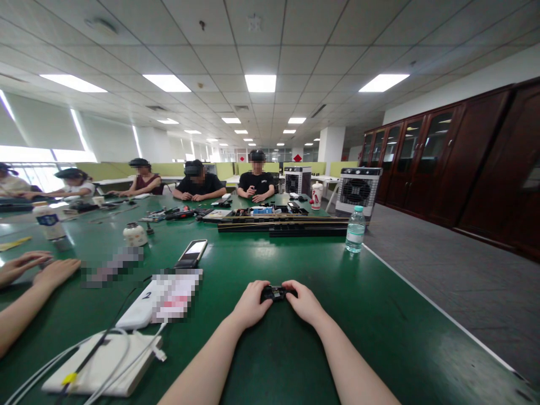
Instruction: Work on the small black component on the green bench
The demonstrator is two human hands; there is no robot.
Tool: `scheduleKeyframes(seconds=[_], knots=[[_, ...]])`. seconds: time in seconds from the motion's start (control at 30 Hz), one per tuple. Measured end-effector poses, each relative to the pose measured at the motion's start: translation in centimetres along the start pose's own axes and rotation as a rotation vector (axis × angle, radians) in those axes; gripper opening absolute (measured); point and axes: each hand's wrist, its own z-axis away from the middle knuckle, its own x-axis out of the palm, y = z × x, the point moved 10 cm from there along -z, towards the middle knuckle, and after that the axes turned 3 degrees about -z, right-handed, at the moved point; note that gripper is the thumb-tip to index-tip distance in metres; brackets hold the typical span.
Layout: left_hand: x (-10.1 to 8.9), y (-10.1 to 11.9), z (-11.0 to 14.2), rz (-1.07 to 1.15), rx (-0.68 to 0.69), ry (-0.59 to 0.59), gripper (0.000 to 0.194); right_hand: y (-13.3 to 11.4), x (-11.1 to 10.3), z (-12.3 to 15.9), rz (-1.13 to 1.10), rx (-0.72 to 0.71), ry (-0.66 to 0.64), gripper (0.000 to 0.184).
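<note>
I am watching the left hand (252,304) and right hand (304,303) clamping a small black part (277,293) between them; farther right, a bottle (355,232) is standing on the green table (287,354).

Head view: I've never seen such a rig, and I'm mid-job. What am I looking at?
There is no robot here, only a person. One camera, worn on their head, looks forward and down. Their bare left hand and right hand hold a small black object between them, over the green table. I can't make out what it is. Left of the hands lie a phone, a white block marked 2 and a white box. Ahead are long black bars, with a plastic bottle near their right end. The other hands at the left edge belong to someone else.
</note>
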Motion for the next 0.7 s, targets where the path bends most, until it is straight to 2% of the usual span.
scheduleKeyframes(seconds=[0.43, 0.7], knots=[[-0.2, 0.3, 0.0, 0.002, -0.03, -0.022, 0.036, 0.3, -0.1, -0.2, -0.021, 0.014, 0.015, 0.029], [-0.3, 0.5, 0.1, 0.019, -0.002, -0.022, 0.038, -0.9, -0.8, 0.3, -0.038, 0.007, 0.042, 0.024]])
